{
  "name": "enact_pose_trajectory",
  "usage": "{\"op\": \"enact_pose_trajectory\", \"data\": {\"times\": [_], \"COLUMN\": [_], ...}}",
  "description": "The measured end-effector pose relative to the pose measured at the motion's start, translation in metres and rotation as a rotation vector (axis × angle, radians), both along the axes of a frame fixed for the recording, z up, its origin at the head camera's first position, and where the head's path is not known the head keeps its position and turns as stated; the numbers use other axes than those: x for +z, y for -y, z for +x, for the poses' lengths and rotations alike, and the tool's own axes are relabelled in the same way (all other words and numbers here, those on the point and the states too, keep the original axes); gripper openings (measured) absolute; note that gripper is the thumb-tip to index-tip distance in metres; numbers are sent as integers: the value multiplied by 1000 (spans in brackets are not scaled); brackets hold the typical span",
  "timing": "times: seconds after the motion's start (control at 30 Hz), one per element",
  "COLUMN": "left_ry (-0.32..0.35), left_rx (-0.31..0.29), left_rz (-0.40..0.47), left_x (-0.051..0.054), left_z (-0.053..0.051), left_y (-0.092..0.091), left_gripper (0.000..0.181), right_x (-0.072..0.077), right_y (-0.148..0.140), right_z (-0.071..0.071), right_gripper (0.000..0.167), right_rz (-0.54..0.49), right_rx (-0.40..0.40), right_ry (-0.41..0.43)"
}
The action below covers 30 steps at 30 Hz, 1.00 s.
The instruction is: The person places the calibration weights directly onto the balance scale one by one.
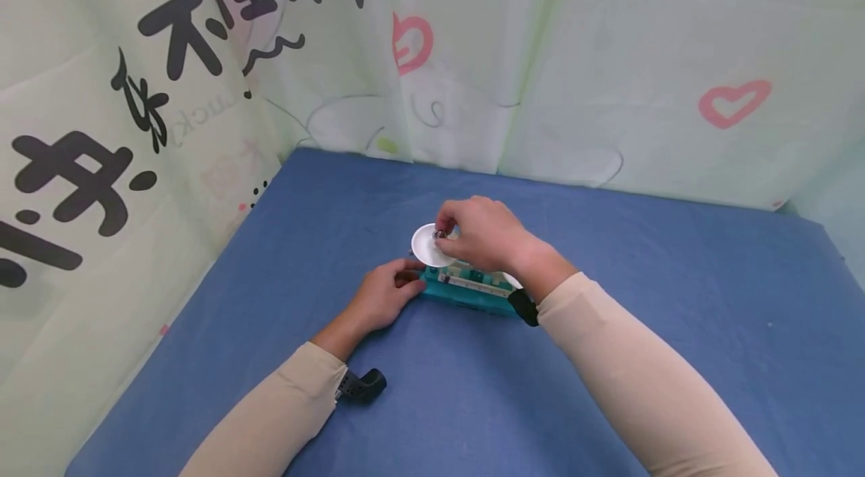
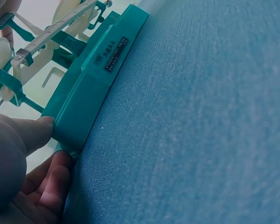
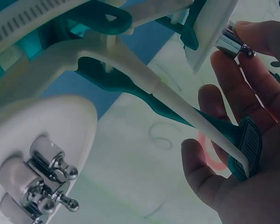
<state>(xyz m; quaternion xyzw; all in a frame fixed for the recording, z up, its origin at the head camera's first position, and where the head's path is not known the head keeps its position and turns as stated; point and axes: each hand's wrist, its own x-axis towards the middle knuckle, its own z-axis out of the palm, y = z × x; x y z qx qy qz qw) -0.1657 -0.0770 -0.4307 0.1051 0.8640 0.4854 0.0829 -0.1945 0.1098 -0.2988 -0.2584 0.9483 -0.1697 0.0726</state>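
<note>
A teal and white tray balance (image 1: 466,302) stands on the blue table, with a printed label on its base (image 2: 79,102). My left hand (image 1: 387,291) holds the left end of that base, thumb on one side and curled fingers at the end. Above the left white pan (image 1: 423,246), my right hand (image 1: 486,233) pinches a shiny metal weight (image 3: 230,41) by its knob. The weight's bottom is against or very close to the pan. Several knobbed metal weights (image 3: 21,179) sit on the other pan (image 3: 79,114), which my right forearm mostly hides in the head view.
Blue cloth (image 1: 642,289) covers the table around the balance. A pale curtain (image 1: 608,49) with hearts and black lettering hangs along the back and left edges. Black straps with camera mounts (image 1: 365,385) sit on both wrists.
</note>
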Motion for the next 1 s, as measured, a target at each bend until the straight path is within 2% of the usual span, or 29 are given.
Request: {"op": "enact_pose_trajectory", "data": {"times": [0.23, 0.43, 0.53, 0.77, 1.0], "left_ry": [-11, -9, -11, -8, -14], "left_rx": [-3, 2, 4, 20, 20], "left_rz": [-1, 11, 16, 16, 20], "left_x": [-1, 0, 0, 0, 0], "left_z": [0, 1, 1, 1, 0], "left_y": [0, 0, 0, -1, -2], "left_gripper": [30, 31, 30, 31, 30], "right_x": [-2, 0, 4, 20, 30], "right_y": [-1, -5, -10, -34, -75], "right_z": [0, 1, 3, 10, 27], "right_gripper": [20, 26, 28, 28, 29], "right_rz": [0, -66, -102, -164, -166], "right_rx": [6, -23, -42, -75, -141], "right_ry": [-1, 64, 70, 23, -46]}}
